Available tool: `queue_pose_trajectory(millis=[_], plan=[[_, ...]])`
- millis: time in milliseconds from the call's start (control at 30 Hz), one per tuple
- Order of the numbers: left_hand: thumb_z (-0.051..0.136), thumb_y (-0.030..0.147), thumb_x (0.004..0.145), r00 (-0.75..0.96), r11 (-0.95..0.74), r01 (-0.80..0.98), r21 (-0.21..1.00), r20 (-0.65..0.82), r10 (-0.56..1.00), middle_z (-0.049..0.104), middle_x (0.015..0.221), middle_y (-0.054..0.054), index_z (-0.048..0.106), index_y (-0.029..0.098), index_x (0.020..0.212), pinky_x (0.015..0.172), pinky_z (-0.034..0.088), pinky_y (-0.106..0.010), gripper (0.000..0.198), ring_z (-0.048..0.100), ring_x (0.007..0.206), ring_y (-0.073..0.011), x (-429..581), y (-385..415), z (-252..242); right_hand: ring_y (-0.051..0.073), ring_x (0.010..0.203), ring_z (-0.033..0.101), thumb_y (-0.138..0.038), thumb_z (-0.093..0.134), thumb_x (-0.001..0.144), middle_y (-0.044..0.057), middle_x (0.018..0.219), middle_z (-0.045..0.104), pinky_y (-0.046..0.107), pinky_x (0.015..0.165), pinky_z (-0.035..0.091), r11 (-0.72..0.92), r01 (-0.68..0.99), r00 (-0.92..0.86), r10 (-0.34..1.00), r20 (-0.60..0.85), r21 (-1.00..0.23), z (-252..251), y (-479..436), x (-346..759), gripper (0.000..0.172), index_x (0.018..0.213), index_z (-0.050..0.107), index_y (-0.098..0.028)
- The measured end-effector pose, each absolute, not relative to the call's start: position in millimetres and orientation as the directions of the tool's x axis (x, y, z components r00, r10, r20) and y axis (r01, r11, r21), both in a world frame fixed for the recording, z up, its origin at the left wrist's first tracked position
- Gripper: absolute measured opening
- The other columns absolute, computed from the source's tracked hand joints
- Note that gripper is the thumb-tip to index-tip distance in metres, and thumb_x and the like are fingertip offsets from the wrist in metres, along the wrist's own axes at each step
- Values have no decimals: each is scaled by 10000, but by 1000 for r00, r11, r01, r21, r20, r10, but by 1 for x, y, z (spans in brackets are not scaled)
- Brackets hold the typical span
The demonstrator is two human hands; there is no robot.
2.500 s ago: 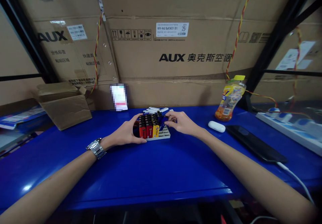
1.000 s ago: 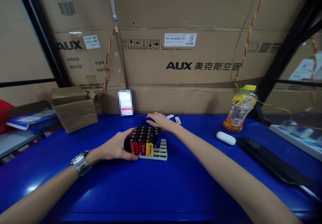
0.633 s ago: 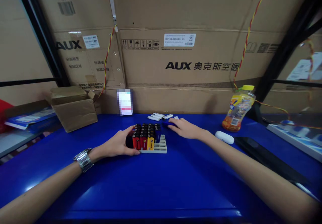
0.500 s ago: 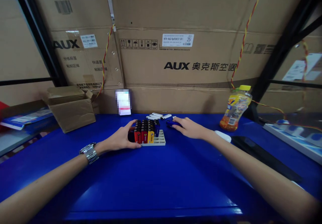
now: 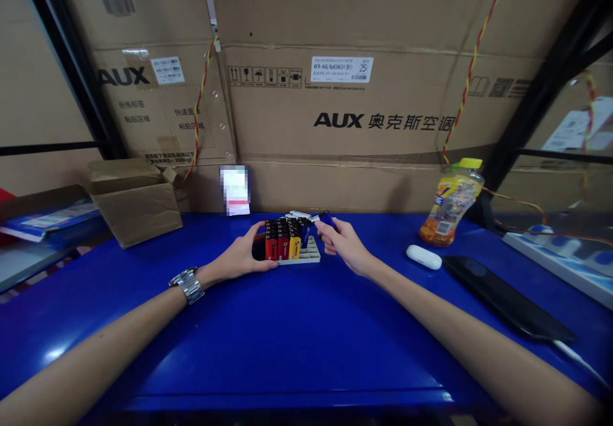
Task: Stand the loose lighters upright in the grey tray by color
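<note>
My left hand (image 5: 245,251) is closed around the left side of a white slotted tray (image 5: 312,257), thumb at its front corner. Standing upright in the tray are rows of lighters with black tops: red lighters (image 5: 271,248), a yellow lighter (image 5: 294,248) and dark blue ones. Slots on the tray's right side are bare. Just right of the tray, my right hand (image 5: 349,246) pinches a blue lighter (image 5: 327,220), held roughly upright with its top up. Several white lighters (image 5: 300,214) lie behind the tray, partly hidden.
A lit phone (image 5: 235,190) leans against the large carton (image 5: 383,170) at the back. An opened small box (image 5: 138,212) stands left. On the right are a drink bottle (image 5: 447,205), a white earbud case (image 5: 424,257), a black device (image 5: 507,298) with a cable, and a power strip (image 5: 565,266).
My right hand has lifted the blue lighter off the table, turned it upright and brought it nearer the tray. My left hand stays on the tray; the view has shifted slightly.
</note>
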State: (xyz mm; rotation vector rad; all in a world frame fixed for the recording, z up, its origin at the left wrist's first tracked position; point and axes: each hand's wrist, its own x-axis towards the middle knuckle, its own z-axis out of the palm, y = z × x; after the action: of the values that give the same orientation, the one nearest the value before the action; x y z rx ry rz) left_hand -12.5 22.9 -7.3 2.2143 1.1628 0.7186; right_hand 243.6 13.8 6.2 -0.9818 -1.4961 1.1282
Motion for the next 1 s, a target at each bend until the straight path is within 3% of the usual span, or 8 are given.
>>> queue_pose_trajectory(millis=[133, 333, 500, 700, 800, 900, 1000], plan=[[705, 460, 680, 504, -500, 551, 669, 211, 838, 485, 1373, -172, 190, 177, 1429, 1071, 345, -507, 952, 450, 1272, -341, -13, 25, -9, 31, 341, 163, -604, 543, 770, -100, 384, 208, 211, 343, 117, 120, -50, -119, 985, 125, -992, 3, 10, 239, 520, 499, 321, -219], [709, 468, 690, 505, -505, 547, 667, 218, 835, 487, 1373, -165, 199, 175, 1424, 1079, 346, -484, 941, 451, 1275, -323, -12, 25, -9, 30, 329, 191, -337, 668, 668, -103, 418, 263, 213, 301, 162, 161, 25, 94, 982, 162, -987, -10, 11, 235, 368, 550, 336, -232], [704, 464, 698, 510, -509, 543, 668, 219, 831, 483, 1378, -160, 196, 176, 1425, 1090, 330, -481, 933, 448, 1279, -314, -12, 24, -8, 34, 328, 221, -354, 643, 689, -81, 432, 312, 218, 294, 175, 183, 75, 74, 979, 189, -980, -14, 12, 234, 330, 558, 369, -223], [700, 461, 689, 505, -508, 562, 653, 215, 836, 469, 1390, -165, 177, 174, 1433, 1090, 319, -498, 954, 435, 1286, -326, -13, 27, -11, 35, 359, 206, -487, 719, 649, -95, 451, 254, 216, 317, 160, 161, 42, 17, 987, 161, -986, -11, 12, 238, 458, 545, 361, -220], [699, 462, 692, 518, -526, 552, 647, 227, 824, 460, 1398, -160, 210, 175, 1420, 1087, 327, -488, 922, 442, 1280, -324, -12, 27, -10, 51, 384, 249, -598, 580, 748, -76, 489, 303, 220, 357, 226, 187, -29, -111, 976, 189, -982, -7, 13, 240, 436, 620, 486, -191], [689, 463, 697, 521, -531, 553, 642, 231, 822, 468, 1391, -156, 237, 181, 1415, 1075, 340, -493, 894, 460, 1265, -327, -11, 25, -8, 81, 454, 358, -629, 365, 857, -29, 580, 415, 240, 435, 332, 264, -54, -173, 947, 269, -963, -3, 15, 242, 521, 761, 592, -170], [697, 468, 681, 515, -524, 574, 629, 221, 828, 509, 1357, -150, 243, 183, 1417, 1065, 347, -498, 911, 479, 1248, -329, -11, 25, -7, 98, 540, 410, -580, 465, 837, -12, 659, 478, 248, 510, 375, 365, 46, -173, 920, 352, -930, 0, 16, 244, 432, 824, 598, -169]])
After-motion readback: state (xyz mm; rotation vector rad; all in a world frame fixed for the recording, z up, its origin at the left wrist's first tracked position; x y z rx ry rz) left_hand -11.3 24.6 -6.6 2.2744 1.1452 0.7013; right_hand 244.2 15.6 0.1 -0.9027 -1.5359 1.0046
